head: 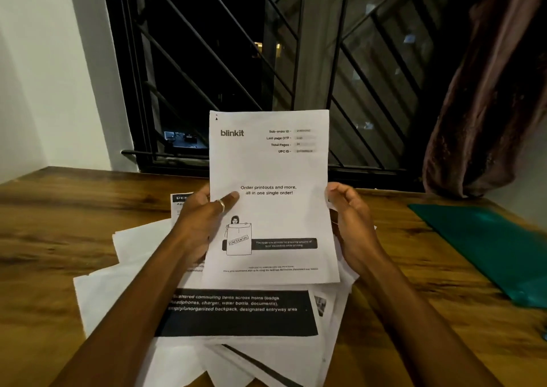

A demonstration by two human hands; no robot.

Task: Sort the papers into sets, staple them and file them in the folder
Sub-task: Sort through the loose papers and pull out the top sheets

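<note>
I hold a white cover sheet (275, 167) printed "blinkit" upright over the table, facing me. My left hand (204, 212), with a ring on the thumb, grips its left edge, thumb on the front. Against its right edge rests my right hand (347, 209), fingers curled behind the paper. Under the sheet lies a loose heap of printed papers (236, 312), one with a black band of white text. A green folder (485, 247) lies flat on the right of the wooden table (59, 215). No stapler is in view.
A barred window (266, 61) with a dark night view stands right behind the table. A brown curtain (488, 105) hangs at the right. A white wall (44, 75) closes the left side.
</note>
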